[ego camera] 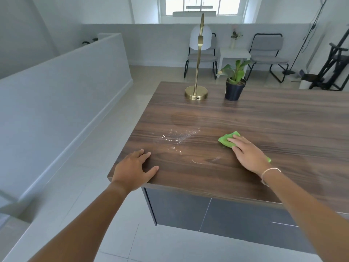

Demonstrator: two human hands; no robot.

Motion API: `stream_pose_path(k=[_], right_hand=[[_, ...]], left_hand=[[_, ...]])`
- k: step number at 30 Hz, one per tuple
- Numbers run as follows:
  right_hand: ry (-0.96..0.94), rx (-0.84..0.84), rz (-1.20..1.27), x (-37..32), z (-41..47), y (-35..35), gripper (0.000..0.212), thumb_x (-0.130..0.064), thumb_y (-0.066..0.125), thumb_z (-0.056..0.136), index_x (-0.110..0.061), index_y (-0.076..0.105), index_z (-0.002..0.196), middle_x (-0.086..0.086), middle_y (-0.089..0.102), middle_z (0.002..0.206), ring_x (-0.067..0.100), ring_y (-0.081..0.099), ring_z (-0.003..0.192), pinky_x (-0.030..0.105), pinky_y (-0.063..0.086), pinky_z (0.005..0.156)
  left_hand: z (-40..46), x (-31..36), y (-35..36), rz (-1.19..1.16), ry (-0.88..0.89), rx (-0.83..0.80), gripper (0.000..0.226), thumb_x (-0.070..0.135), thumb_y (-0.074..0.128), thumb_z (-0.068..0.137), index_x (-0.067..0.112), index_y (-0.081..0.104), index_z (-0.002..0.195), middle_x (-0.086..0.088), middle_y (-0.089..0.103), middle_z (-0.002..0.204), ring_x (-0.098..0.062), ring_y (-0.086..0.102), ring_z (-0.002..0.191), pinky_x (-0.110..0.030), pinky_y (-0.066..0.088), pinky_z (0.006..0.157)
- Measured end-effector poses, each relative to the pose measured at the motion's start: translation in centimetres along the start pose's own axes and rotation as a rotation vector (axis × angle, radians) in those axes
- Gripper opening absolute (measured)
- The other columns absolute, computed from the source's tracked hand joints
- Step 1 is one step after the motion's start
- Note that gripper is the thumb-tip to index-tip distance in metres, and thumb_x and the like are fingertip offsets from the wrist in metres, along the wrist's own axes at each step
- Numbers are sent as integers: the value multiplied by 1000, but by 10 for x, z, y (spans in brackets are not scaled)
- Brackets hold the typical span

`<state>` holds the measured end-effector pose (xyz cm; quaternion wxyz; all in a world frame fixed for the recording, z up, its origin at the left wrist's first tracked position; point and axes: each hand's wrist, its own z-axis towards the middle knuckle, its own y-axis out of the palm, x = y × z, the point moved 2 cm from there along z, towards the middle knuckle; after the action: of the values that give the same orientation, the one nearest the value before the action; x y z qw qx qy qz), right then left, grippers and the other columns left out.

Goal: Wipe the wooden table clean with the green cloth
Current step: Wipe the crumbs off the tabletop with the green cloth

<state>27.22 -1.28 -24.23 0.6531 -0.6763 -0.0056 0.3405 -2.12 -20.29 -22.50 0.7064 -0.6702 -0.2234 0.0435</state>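
**Wet patch left of the cloth, lamp and pot beyond**

Dark wood-grain tabletop (245, 118) carries the small crumpled green cloth (225, 139), pinned under the right hand (247, 156), fingers flat and close together. Droplets (177, 136) lie just left; a hurried sweep could smear them. Left hand (132, 169) rests spread at the corner. Wide strokes risk bumping the brass lamp (196, 93) or black potted plant (234, 87).

Open wooden table (273, 121) stretches toward three o'clock; at twelve o'clock a brass lamp (196, 93) and potted plant (234, 87) block the far edge.
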Motion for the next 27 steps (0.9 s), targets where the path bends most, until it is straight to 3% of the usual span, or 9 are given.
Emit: stream_pose_path(k=[2,6,9,12,15,18,22,24,27], right_hand=[[83,36,-56,-17,17,10,41,-19,37,97,-17,42,138,6,29,154,25,24,143,34,17,117],[-128,-56,-53,-73,-19,42,43,-29,32,98,-22,38,141,0,25,155,20,19,145,33,16,119],[-192,-56,-48,-60,-68,32,48,-37,25,95,-28,36,140,-8,25,154,12,18,145,30,14,120],[46,-17,-142,-13,-58,12,43,-31,28,99,-27,33,142,-3,24,156,18,18,145,35,14,120],[216,25,-247,-19,-26,15,46,-31,24,99,-26,27,144,-1,19,158,26,18,144,44,18,117],[89,-40,-237,-77,-20,46,50,-36,17,97,-27,22,146,-3,15,158,26,14,145,42,14,117],[-122,-118,-207,-109,-70,56,75,-53,-6,77,-35,20,145,-13,12,157,16,10,146,34,9,118],[-72,-75,-219,-80,-78,42,69,-53,-1,81,-36,20,144,-12,14,157,14,11,146,34,11,120],[184,-42,-245,-25,-57,14,47,-37,22,98,-33,23,144,-6,16,158,20,15,146,40,13,118]], left_hand=[[0,-1,1,-3,5,10,64,59,48,84,29,40,140,6,35,152,-15,31,140,-33,32,110],[2,-3,1,7,26,14,63,59,47,84,28,43,139,6,37,150,-16,34,138,-33,36,107],[5,-4,-1,39,55,11,63,60,45,84,27,44,138,5,39,149,-16,37,136,-34,39,103],[6,-5,-1,63,86,-16,64,60,43,85,25,43,139,4,38,150,-17,36,136,-33,39,104],[10,-7,-3,51,106,-19,61,58,44,86,26,45,137,5,39,149,-18,36,136,-34,39,104],[19,-10,-7,27,136,-45,55,56,46,86,29,48,134,8,39,149,-18,37,135,-36,38,104],[35,-17,-9,21,185,-93,52,55,45,87,31,49,133,8,37,150,-18,39,134,-37,37,105],[42,-19,-9,18,202,-91,52,54,45,87,31,48,133,7,38,150,-18,38,135,-37,36,107],[44,-18,-5,0,211,-75,53,54,47,86,30,49,133,6,41,148,-17,38,135,-35,37,106]])
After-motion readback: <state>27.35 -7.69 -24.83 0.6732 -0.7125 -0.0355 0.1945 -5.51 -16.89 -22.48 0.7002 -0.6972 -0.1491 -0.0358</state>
